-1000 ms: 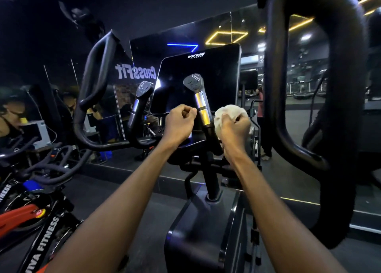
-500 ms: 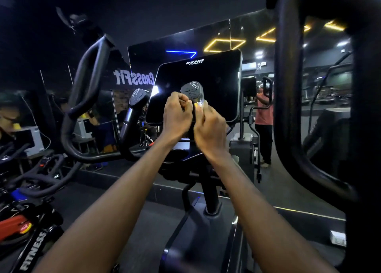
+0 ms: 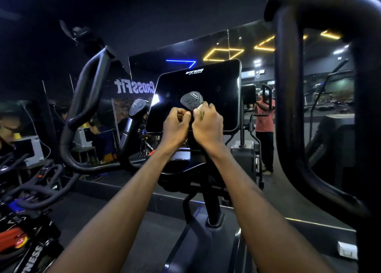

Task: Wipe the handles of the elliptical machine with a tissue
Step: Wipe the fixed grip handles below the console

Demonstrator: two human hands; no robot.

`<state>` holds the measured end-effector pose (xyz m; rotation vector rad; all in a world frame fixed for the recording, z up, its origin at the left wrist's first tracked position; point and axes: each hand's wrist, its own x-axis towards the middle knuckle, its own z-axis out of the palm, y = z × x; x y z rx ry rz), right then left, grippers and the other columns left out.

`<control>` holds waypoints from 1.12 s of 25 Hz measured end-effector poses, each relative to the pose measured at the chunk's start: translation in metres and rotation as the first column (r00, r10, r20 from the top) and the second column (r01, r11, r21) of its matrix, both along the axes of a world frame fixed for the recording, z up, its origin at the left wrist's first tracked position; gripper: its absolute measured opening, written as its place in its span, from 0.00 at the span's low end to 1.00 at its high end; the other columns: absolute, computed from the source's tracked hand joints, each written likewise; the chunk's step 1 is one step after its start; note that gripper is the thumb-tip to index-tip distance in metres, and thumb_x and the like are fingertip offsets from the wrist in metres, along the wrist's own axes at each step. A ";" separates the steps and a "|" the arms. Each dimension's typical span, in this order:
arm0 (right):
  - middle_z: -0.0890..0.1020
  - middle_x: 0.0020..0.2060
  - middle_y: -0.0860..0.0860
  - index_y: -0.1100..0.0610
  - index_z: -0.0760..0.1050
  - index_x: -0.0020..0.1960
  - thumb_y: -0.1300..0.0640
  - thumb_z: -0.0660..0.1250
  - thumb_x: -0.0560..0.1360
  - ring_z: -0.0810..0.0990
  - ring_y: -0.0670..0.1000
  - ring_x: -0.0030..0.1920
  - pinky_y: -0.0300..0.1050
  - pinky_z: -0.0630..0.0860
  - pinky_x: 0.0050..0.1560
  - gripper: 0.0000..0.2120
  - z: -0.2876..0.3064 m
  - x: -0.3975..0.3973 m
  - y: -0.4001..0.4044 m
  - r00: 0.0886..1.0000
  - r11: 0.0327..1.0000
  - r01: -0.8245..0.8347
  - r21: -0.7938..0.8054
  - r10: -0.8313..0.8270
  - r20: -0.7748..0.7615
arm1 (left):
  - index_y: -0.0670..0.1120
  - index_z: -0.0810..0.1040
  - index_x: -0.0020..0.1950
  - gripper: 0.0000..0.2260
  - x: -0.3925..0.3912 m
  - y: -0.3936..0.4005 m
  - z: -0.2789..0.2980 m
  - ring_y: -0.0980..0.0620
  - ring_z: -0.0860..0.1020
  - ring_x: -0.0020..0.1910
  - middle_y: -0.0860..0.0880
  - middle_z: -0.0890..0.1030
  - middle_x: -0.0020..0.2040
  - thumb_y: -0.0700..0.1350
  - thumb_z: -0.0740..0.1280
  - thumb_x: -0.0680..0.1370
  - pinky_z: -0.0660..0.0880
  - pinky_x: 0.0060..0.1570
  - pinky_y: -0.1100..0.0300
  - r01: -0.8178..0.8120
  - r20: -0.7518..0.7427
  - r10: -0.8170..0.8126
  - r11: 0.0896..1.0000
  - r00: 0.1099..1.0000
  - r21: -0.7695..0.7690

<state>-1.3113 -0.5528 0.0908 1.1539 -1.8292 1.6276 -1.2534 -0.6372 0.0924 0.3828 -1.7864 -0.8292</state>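
Take the console screen (image 3: 195, 95) as your landmark. Both your hands sit directly in front of its lower half, closed around the right inner handle (image 3: 191, 102), whose dark button cap pokes out just above your knuckles. Your right hand (image 3: 208, 126) is curled tight on the post, with a sliver of pale tissue (image 3: 199, 111) showing at the fingertips, so the tissue is trapped between palm and handle, probably so that a twist or slide rubs it all round. Your left hand (image 3: 176, 126) is curled too, thumb and fingers pinched at the same spot; whether it holds the tissue's edge or the post itself I cannot tell. The 2nd inner handle (image 3: 136, 107) stands left of the screen, untouched, and the big outer handle (image 3: 288, 112) looms to its right.
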 end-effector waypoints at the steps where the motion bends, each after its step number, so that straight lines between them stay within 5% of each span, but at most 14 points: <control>1: 0.80 0.52 0.58 0.59 0.74 0.56 0.53 0.56 0.82 0.79 0.60 0.53 0.54 0.75 0.53 0.11 0.006 -0.002 -0.001 0.998 0.998 -0.036 0.046 0.033 0.060 | 0.48 0.75 0.47 0.03 0.000 0.001 0.000 0.52 0.78 0.43 0.53 0.79 0.41 0.46 0.65 0.81 0.77 0.47 0.53 0.008 0.002 -0.008 1.000 1.000 0.002; 5: 0.78 0.51 0.54 0.54 0.70 0.56 0.50 0.51 0.83 0.77 0.57 0.50 0.56 0.73 0.53 0.12 -0.029 0.009 0.015 0.995 0.990 -0.009 0.143 -0.006 0.104 | 0.48 0.75 0.48 0.04 0.003 -0.004 0.004 0.51 0.78 0.45 0.53 0.78 0.43 0.47 0.63 0.81 0.78 0.53 0.49 -0.014 0.025 0.014 1.000 1.000 0.013; 11: 0.79 0.57 0.60 0.58 0.75 0.58 0.49 0.51 0.84 0.77 0.62 0.59 0.54 0.72 0.61 0.18 0.040 -0.005 -0.003 0.961 0.989 -0.121 0.081 0.097 0.259 | 0.52 0.75 0.44 0.05 0.001 -0.015 0.015 0.42 0.81 0.49 0.49 0.81 0.43 0.52 0.63 0.76 0.78 0.54 0.40 0.037 0.000 -0.037 0.997 0.999 0.071; 16: 0.79 0.55 0.58 0.60 0.70 0.61 0.55 0.51 0.83 0.77 0.60 0.55 0.49 0.64 0.49 0.14 -0.004 0.007 -0.005 0.997 0.992 0.076 0.098 -0.077 0.005 | 0.51 0.76 0.45 0.06 0.002 -0.024 0.017 0.46 0.80 0.40 0.49 0.81 0.41 0.51 0.63 0.77 0.77 0.43 0.49 0.067 -0.032 -0.063 0.985 0.998 0.161; 21: 0.78 0.56 0.60 0.62 0.72 0.57 0.57 0.52 0.82 0.76 0.62 0.58 0.46 0.63 0.48 0.13 0.058 -0.005 -0.030 0.993 0.988 0.083 0.133 -0.070 -0.100 | 0.47 0.74 0.46 0.06 -0.004 -0.027 0.025 0.51 0.76 0.35 0.48 0.78 0.39 0.46 0.62 0.80 0.69 0.28 0.62 0.139 -0.054 -0.130 0.966 0.990 0.220; 23: 0.75 0.63 0.61 0.66 0.71 0.63 0.57 0.50 0.81 0.72 0.62 0.66 0.47 0.68 0.57 0.18 0.037 -0.003 -0.031 0.957 0.972 0.189 0.143 -0.150 -0.249 | 0.45 0.74 0.47 0.07 -0.002 -0.026 0.024 0.53 0.74 0.31 0.48 0.76 0.37 0.45 0.60 0.82 0.68 0.26 0.62 0.195 -0.082 -0.180 0.949 0.980 0.246; 25: 0.66 0.73 0.63 0.69 0.63 0.73 0.57 0.45 0.77 0.61 0.65 0.75 0.52 0.63 0.73 0.28 0.003 0.001 -0.024 0.886 0.951 0.275 0.143 -0.193 -0.421 | 0.45 0.74 0.47 0.10 0.003 -0.030 0.022 0.53 0.72 0.29 0.47 0.76 0.37 0.47 0.57 0.83 0.67 0.27 0.62 0.225 -0.106 -0.203 0.931 0.974 0.288; 28: 0.65 0.75 0.62 0.68 0.61 0.75 0.60 0.47 0.77 0.59 0.65 0.76 0.58 0.60 0.76 0.28 0.001 -0.003 -0.019 0.863 0.945 0.299 0.134 -0.208 -0.461 | 0.45 0.74 0.49 0.13 0.009 -0.032 0.025 0.53 0.71 0.29 0.47 0.76 0.38 0.49 0.54 0.85 0.66 0.28 0.60 0.209 -0.109 -0.182 0.910 0.977 0.358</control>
